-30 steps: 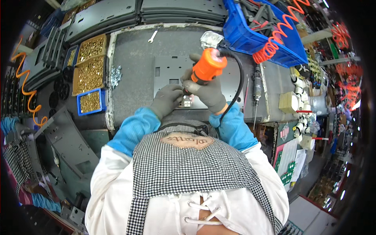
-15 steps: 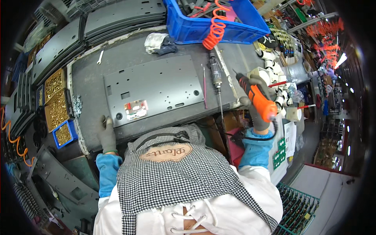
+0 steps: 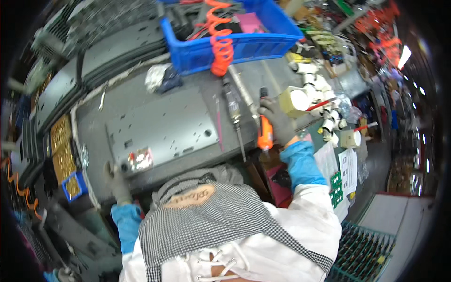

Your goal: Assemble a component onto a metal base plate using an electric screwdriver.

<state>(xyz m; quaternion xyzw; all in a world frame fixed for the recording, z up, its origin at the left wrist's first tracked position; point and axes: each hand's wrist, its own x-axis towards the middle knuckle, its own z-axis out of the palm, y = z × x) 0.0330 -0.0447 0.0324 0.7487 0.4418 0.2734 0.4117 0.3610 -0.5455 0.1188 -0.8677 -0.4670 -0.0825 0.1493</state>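
Note:
My right hand (image 3: 278, 123), in a grey glove, is closed on an orange electric screwdriver (image 3: 265, 134) at the right end of the bench, tip pointing down. My left hand (image 3: 116, 177), also gloved, grips the near left corner of a large grey metal panel (image 3: 162, 129) lying flat on the bench. The panel carries a small red and white label near that corner. A second, dark screwdriver (image 3: 232, 107) lies on the bench just left of my right hand.
A blue bin (image 3: 235, 44) with an orange coiled hose (image 3: 221, 44) stands at the back. Trays of brass screws (image 3: 61, 150) sit at the left. White tape rolls and cups (image 3: 319, 98) crowd the right. Stacked grey panels (image 3: 70, 80) lie behind.
My right hand carried the orange screwdriver from the panel's middle off to the right. My left hand moved to the panel's near left corner. The view shifted, showing the whole panel.

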